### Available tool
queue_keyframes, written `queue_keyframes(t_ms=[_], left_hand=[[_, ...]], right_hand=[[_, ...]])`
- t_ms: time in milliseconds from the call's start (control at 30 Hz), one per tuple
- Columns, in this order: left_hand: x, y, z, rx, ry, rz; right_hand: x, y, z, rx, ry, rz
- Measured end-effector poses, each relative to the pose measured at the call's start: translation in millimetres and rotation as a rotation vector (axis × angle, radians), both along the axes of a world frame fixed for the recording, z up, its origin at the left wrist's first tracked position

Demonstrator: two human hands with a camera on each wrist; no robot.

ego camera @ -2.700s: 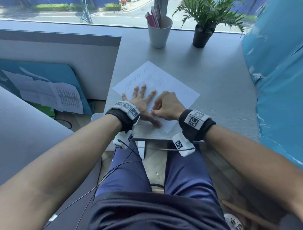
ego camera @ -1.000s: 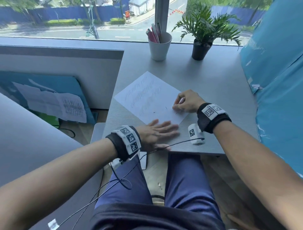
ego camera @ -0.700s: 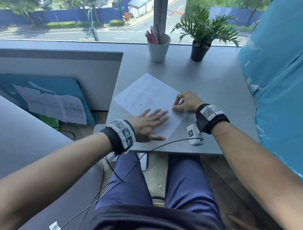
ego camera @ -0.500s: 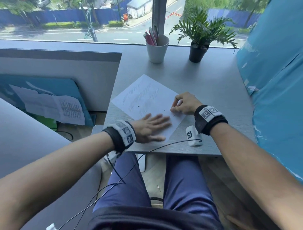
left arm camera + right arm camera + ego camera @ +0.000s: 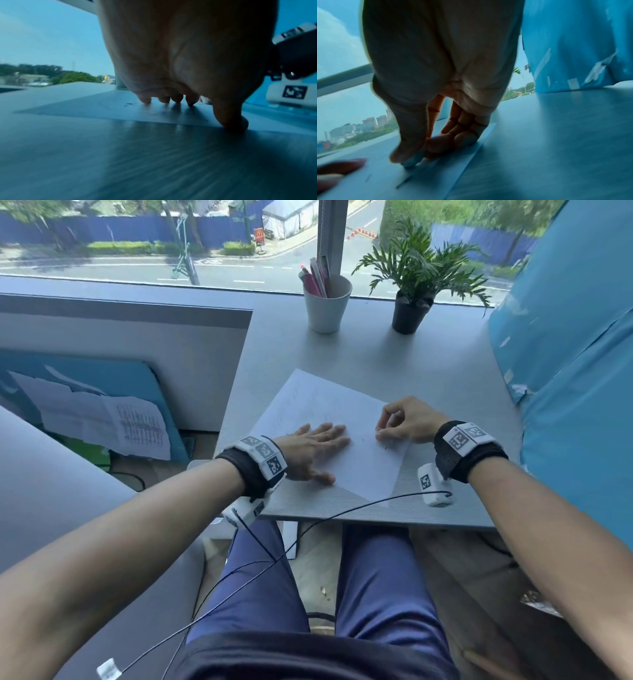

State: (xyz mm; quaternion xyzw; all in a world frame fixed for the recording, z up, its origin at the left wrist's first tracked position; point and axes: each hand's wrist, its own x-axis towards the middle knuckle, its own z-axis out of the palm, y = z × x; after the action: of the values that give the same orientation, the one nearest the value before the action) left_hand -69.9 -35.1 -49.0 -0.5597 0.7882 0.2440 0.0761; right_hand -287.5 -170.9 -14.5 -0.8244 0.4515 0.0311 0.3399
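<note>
I am pinning the light, slippery paper (image 5: 329,405) to the surface (image 5: 428,364) with my left hand (image 5: 308,453) pressed flat on its near edge, my right hand (image 5: 407,422) pinching what may be an eraser (image 5: 410,164).

1. The widest open lane I've got is the bare desk (image 5: 445,392) right of the paper (image 5: 329,405), running up toward the window.
2. That lane is walled on its right by the blue plastic sheeting (image 5: 575,371), which bulges in over the desk.
3. At the far end, the pen cup (image 5: 327,306) and potted plant (image 5: 409,316) stand with a gap between them, and the fronds overhang it.
4. On the left, a grey partition (image 5: 137,344) meets the desk's far corner.
5. At the near edge, a black cable (image 5: 342,510) loops across.
6. On the sheet, the flat left hand (image 5: 308,450) and the right hand (image 5: 407,422), pinching a small pale bit (image 5: 410,163), leave only a narrow gap. The far half is open.
</note>
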Motion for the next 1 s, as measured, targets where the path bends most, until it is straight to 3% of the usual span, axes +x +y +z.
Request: queue_keyframes(t_ms=[133,267,367,533,700,833,933,1000], left_hand=[[13.1,-11.7,0.9,0.036,0.036,0.14],[21.6,-19.9,-5.7,0.038,-0.024,0.224],[22.5,-22.8,-7.4,0.062,-0.052,0.224],[22.3,-23.3,-2.1,0.053,-0.039,0.242],[23.2,-25.5,-0.6,0.034,-0.033,0.253],[19.2,-26.0,2.9,0.008,-0.058,0.272],[18.0,-27.5,5.3,0.028,-0.079,0.268],[17.8,-27.0,4.6,0.03,-0.083,0.267]], right_hand=[[-16.1,-7.0,9.7,-0.098,0.094,-0.047],[12.3,26.6,2.7,-0.194,-0.023,-0.024],[34.8,45.9,-8.7,-0.18,-0.081,0.024],[44.6,34.4,-13.6,-0.155,-0.146,-0.097],[53.5,56.9,-18.9,-0.188,-0.163,-0.017],[52.9,69.2,-13.4,-0.111,-0.101,0.166],[51.6,47.5,-11.4,-0.156,-0.152,-0.002],[52.0,52.4,-14.0,-0.186,-0.147,0.011]])
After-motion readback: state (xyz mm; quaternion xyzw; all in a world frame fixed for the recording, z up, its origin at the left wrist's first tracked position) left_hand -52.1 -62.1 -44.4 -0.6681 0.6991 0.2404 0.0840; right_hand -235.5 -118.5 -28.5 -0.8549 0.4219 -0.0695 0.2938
